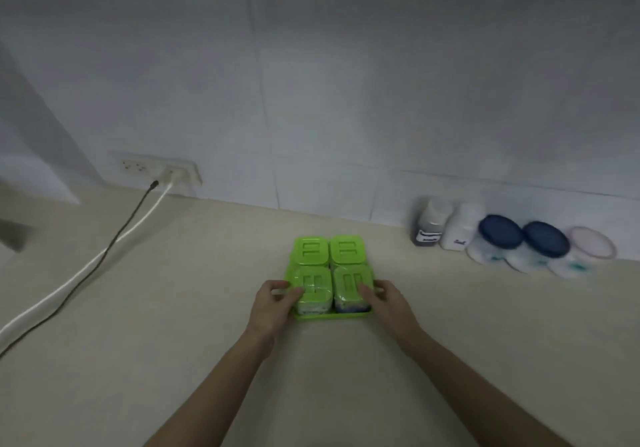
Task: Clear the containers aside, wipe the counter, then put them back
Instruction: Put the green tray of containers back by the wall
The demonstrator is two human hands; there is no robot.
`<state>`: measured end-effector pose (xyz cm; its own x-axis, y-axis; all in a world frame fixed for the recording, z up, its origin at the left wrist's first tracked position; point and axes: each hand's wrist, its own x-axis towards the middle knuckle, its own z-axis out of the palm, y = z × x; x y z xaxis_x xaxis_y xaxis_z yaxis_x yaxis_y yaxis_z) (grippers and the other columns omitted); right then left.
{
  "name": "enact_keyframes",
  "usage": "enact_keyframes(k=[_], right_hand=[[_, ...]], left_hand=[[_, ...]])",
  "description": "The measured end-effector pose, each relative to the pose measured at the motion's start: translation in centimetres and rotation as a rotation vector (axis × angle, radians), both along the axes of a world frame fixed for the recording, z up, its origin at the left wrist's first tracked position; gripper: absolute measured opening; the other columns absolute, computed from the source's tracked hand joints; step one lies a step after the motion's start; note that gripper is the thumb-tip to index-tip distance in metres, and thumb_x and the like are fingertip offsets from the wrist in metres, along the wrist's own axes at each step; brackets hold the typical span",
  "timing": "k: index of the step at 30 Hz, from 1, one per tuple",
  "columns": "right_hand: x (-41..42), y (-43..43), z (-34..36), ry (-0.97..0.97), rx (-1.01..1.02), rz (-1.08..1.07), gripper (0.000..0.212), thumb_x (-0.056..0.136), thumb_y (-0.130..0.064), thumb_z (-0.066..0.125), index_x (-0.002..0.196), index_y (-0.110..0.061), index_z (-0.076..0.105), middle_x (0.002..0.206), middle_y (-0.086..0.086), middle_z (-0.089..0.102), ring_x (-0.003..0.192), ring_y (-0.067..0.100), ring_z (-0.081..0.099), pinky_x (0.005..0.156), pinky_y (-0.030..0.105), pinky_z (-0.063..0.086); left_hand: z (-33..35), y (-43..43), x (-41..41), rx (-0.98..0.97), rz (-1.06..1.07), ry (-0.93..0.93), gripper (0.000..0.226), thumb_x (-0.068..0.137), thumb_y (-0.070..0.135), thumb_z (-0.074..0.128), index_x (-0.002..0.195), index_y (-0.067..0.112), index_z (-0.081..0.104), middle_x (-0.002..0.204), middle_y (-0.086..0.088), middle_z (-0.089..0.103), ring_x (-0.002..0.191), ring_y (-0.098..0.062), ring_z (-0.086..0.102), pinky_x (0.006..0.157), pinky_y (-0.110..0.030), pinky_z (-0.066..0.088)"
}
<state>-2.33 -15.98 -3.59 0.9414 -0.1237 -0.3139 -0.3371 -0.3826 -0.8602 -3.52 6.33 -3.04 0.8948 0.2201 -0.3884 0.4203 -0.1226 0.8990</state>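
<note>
A green tray (330, 315) sits on the beige counter (173, 308), carrying several clear containers with green lids (344, 250). My left hand (275, 303) grips the tray's left side, thumb over the near-left container. On the tray's right side, my right hand (384, 299) does the same, thumb resting on the near-right lid. Both forearms reach in from the bottom of the view.
Along the tiled wall at the right stand a grey bottle (429, 223), a white bottle (462, 227), two blue-lidded tubs (500, 231) and a pink-lidded tub (593, 242). At the left, a black cable (114, 235) and a white cable (74, 278) run from a wall socket (162, 168).
</note>
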Motion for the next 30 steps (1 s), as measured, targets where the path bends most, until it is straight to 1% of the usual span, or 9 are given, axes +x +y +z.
enact_keyframes(k=[2, 4, 6, 8, 10, 13, 18, 23, 30], right_hand=[[-0.7, -2.6, -0.5, -0.101, -0.192, 0.003, 0.049, 0.085, -0.046, 0.058, 0.121, -0.012, 0.053, 0.113, 0.010, 0.061, 0.100, 0.024, 0.060, 0.090, 0.036, 0.048], [-1.5, -4.6, -0.7, -0.202, -0.341, 0.074, 0.060, 0.087, -0.042, 0.055, 0.137, -0.014, 0.039, 0.132, 0.012, 0.044, 0.119, 0.025, 0.047, 0.104, 0.038, 0.040], [-2.1, -5.6, -0.9, -0.305, -0.579, 0.250, 0.064, 0.084, -0.046, 0.046, 0.142, -0.020, 0.033, 0.144, 0.015, 0.037, 0.130, 0.028, 0.040, 0.105, 0.040, 0.039], [-2.0, -6.3, -1.4, -0.394, -0.825, 0.334, 0.060, 0.081, -0.044, 0.039, 0.138, -0.026, 0.036, 0.140, 0.013, 0.048, 0.124, 0.028, 0.051, 0.096, 0.040, 0.049], [-1.4, -6.6, -1.3, -0.417, -0.933, 0.357, 0.053, 0.079, -0.036, 0.039, 0.131, -0.026, 0.042, 0.131, 0.006, 0.059, 0.114, 0.024, 0.060, 0.090, 0.036, 0.053], [-0.4, -7.2, -1.7, -0.552, -1.105, 0.427, 0.049, 0.080, -0.022, 0.042, 0.129, -0.016, 0.047, 0.135, 0.002, 0.057, 0.119, 0.022, 0.057, 0.101, 0.036, 0.035], [0.6, -7.9, -0.8, -0.594, -1.087, 0.402, 0.049, 0.078, -0.013, 0.041, 0.126, -0.012, 0.051, 0.129, 0.002, 0.061, 0.117, 0.021, 0.059, 0.099, 0.034, 0.032], [5.1, -9.8, -2.0, -0.580, -1.117, 0.323, 0.049, 0.077, -0.011, 0.038, 0.119, -0.009, 0.062, 0.124, 0.004, 0.065, 0.114, 0.021, 0.062, 0.093, 0.034, 0.050], [6.2, -10.0, -1.3, -0.517, -1.103, 0.327, 0.051, 0.075, -0.009, 0.037, 0.119, -0.008, 0.061, 0.125, 0.006, 0.064, 0.114, 0.022, 0.062, 0.092, 0.035, 0.052]], left_hand=[[-0.3, -2.4, 1.5, 0.177, -0.160, -0.113, 0.043, 0.078, 0.031, 0.072, 0.115, 0.015, 0.057, 0.114, -0.015, 0.064, 0.099, -0.023, 0.063, 0.087, -0.039, 0.053], [-0.5, -4.9, 2.2, 0.352, -0.346, -0.272, 0.049, 0.081, 0.022, 0.070, 0.126, 0.016, 0.053, 0.126, -0.011, 0.052, 0.114, -0.021, 0.055, 0.099, -0.035, 0.047], [-0.6, -6.6, 2.0, 0.481, -0.489, -0.394, 0.055, 0.080, 0.027, 0.071, 0.131, 0.022, 0.050, 0.138, -0.009, 0.038, 0.124, -0.019, 0.046, 0.105, -0.031, 0.041], [-1.5, -7.0, 2.4, 0.590, -0.572, -0.482, 0.058, 0.079, 0.034, 0.067, 0.134, 0.027, 0.048, 0.147, -0.015, 0.028, 0.131, -0.027, 0.041, 0.109, -0.038, 0.039], [-2.1, -6.7, 3.2, 0.685, -0.621, -0.508, 0.060, 0.080, 0.044, 0.057, 0.137, 0.030, 0.043, 0.149, -0.018, 0.026, 0.132, -0.033, 0.040, 0.110, -0.039, 0.036], [-2.1, -7.1, 4.7, 0.718, -0.652, -0.518, 0.063, 0.080, 0.039, 0.060, 0.139, 0.032, 0.040, 0.150, -0.018, 0.025, 0.131, -0.035, 0.042, 0.108, -0.039, 0.038], [-1.2, -8.7, 6.4, 0.692, -0.674, -0.555, 0.069, 0.077, 0.025, 0.068, 0.140, 0.027, 0.041, 0.151, -0.019, 0.023, 0.129, -0.035, 0.043, 0.109, -0.038, 0.037], [-2.9, -11.5, 11.7, 0.692, -0.709, -0.577, 0.070, 0.076, 0.019, 0.072, 0.140, 0.023, 0.043, 0.150, -0.022, 0.023, 0.129, -0.037, 0.044, 0.111, -0.037, 0.033], [-2.5, -12.4, 12.3, 0.716, -0.677, -0.594, 0.068, 0.078, 0.020, 0.072, 0.140, 0.023, 0.043, 0.150, -0.022, 0.024, 0.129, -0.037, 0.044, 0.111, -0.033, 0.030]])
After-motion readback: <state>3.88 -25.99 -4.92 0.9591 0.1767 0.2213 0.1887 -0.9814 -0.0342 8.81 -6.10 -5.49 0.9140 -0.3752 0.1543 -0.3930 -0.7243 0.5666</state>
